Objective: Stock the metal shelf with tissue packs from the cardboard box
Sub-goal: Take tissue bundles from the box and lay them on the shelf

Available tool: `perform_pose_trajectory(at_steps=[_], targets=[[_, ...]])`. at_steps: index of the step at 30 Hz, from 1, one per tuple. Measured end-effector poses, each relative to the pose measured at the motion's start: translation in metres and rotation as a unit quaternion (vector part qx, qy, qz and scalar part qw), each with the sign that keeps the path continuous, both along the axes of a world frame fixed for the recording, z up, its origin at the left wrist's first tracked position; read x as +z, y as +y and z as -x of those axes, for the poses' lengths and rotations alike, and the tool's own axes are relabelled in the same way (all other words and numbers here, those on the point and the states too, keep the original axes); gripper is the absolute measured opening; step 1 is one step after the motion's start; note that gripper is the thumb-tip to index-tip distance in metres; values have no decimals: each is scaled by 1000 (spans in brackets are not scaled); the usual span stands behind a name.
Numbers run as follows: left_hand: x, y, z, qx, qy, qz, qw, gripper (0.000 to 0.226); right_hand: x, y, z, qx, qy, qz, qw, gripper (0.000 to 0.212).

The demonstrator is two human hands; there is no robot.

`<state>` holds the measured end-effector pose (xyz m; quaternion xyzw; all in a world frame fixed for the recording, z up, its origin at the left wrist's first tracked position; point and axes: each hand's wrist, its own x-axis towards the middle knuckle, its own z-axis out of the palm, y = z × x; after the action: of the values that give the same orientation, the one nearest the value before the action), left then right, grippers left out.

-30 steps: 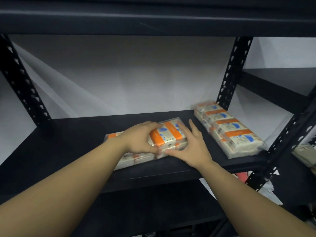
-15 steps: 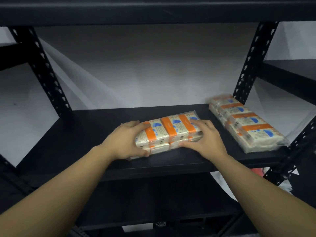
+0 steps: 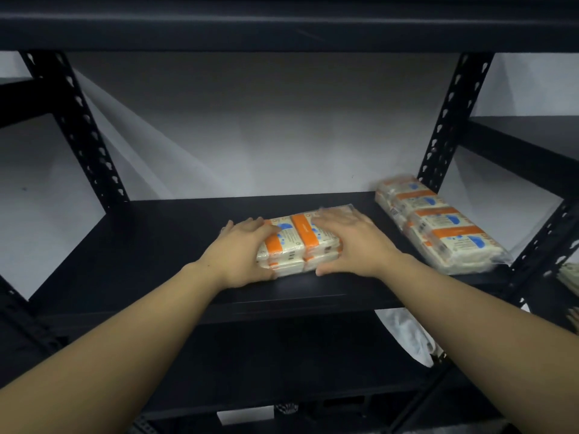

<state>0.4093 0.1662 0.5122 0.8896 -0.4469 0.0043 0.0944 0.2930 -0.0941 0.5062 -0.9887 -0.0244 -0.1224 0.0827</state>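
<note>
Your two bare hands meet on a multipack of tissues (image 3: 297, 238) lying flat on the middle deck of a black metal shelf (image 3: 150, 242), roughly at the centre of its width and close to the front edge. Your left hand (image 3: 239, 253) cups the pack's left end, fingers laid over the top and thumb curled along the near lower edge, so the wrapper is gripped from that side. Your right hand (image 3: 351, 242) lies over the right half of the pack, fingers spread and fairly straight across the top, thumb stretched low along the front face; it presses rather than clasps. The pack is cream-coloured with orange bands and blue marks, sealed in clear film, and shows two layers at its near side. A second tissue multipack (image 3: 438, 223) of the same design lies on the same deck at the far right, angled from the rear upright post (image 3: 451, 120) toward the front corner, well apart from the one under your hands. The perforated left rear post (image 3: 78, 126) rises at the other end, with a white wall (image 3: 250, 145) behind the bay. The deck above (image 3: 282, 26) spans the top of the view as a dark band. Below the shelf, at lower right, something white and crumpled (image 3: 407, 336) shows between the frame members; you cannot tell what it is.
</note>
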Motion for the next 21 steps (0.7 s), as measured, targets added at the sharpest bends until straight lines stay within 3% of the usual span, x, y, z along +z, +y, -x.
perform_pose_trajectory(at_steps=[12,17,21], targets=[[-32,36,-1,-1,17,160,987,71,-32,2,24,-84,-67,-117,987,75],[-40,53,-1,28,73,226,971,73,-31,1,42,-121,-72,-192,971,86],[-44,62,-3,51,70,228,970,68,-36,11,50,-173,-54,-215,960,78]])
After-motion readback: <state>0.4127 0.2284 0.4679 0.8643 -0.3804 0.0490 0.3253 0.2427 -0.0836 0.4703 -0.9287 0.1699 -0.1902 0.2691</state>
